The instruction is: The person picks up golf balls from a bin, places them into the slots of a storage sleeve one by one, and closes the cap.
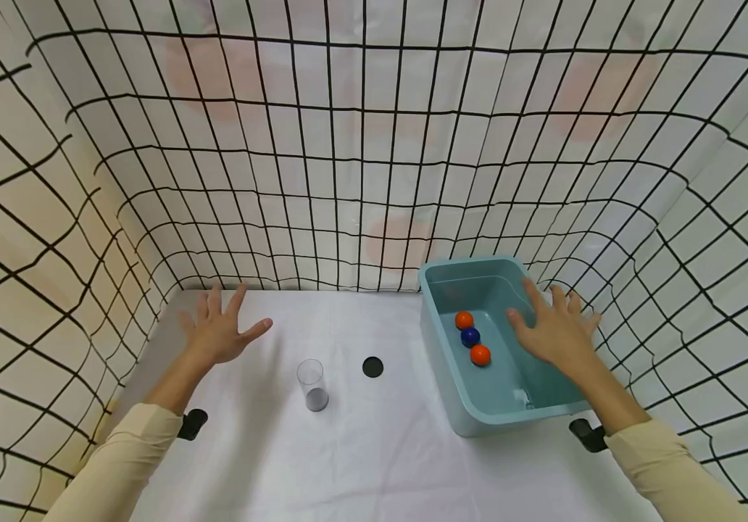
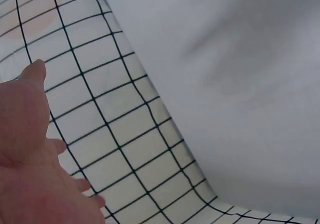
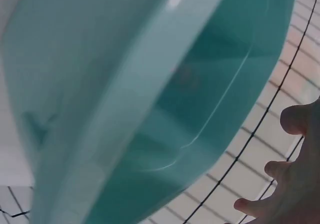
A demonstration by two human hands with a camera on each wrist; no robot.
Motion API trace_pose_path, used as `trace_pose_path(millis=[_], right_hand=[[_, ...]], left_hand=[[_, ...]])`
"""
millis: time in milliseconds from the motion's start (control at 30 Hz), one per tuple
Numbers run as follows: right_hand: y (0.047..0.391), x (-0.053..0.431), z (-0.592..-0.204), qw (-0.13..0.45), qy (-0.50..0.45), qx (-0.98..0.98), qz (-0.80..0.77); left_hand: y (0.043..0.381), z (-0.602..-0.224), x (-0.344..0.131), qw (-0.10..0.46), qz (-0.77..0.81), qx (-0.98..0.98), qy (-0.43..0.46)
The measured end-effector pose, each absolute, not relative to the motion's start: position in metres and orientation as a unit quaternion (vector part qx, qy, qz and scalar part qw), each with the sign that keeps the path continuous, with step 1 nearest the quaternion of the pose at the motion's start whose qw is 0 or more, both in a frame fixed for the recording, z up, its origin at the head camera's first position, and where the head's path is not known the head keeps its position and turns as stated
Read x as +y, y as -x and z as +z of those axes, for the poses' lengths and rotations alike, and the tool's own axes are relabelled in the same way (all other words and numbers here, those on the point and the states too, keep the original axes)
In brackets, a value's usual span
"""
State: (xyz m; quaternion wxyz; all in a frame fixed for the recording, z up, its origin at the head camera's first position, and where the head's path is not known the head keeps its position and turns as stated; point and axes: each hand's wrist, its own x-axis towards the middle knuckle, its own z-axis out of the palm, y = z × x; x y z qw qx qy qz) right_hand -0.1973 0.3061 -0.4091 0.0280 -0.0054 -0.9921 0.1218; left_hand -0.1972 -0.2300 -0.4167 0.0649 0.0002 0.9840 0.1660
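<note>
My left hand (image 1: 216,336) is held over the left part of the white table, its fingers spread and holding nothing. To its lower right a clear drinking glass (image 1: 312,384) stands on the cloth. A small black disc (image 1: 372,367) lies to the right of the glass. With fingers spread, my right hand (image 1: 558,330) hovers above the right side of a teal plastic bin (image 1: 455,377) and grips nothing. Inside the bin are two orange balls (image 1: 480,354) and a dark blue ball (image 1: 470,337), lying in a row near its left wall. The right wrist view shows the bin's rim (image 3: 145,79) up close.
Black grid netting (image 1: 361,159) over white sheeting rises at the back and both sides. A white cloth (image 1: 322,471) covers the table. Each wrist wears a black camera, such as the left wrist camera (image 1: 193,424).
</note>
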Motion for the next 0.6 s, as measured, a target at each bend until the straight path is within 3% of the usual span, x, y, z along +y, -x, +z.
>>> trace_pose_path(millis=[433, 600], right_hand=[[0.203, 0.252, -0.395, 0.006, -0.049, -0.982, 0.183], [0.203, 0.233, -0.389, 0.009, -0.079, -0.974, 0.210]], left_hand=[[0.183, -0.402, -0.197, 0.090, 0.208, 0.969, -0.097], [0.177, -0.400, -0.192, 0.126, 0.238, 0.954, -0.129]])
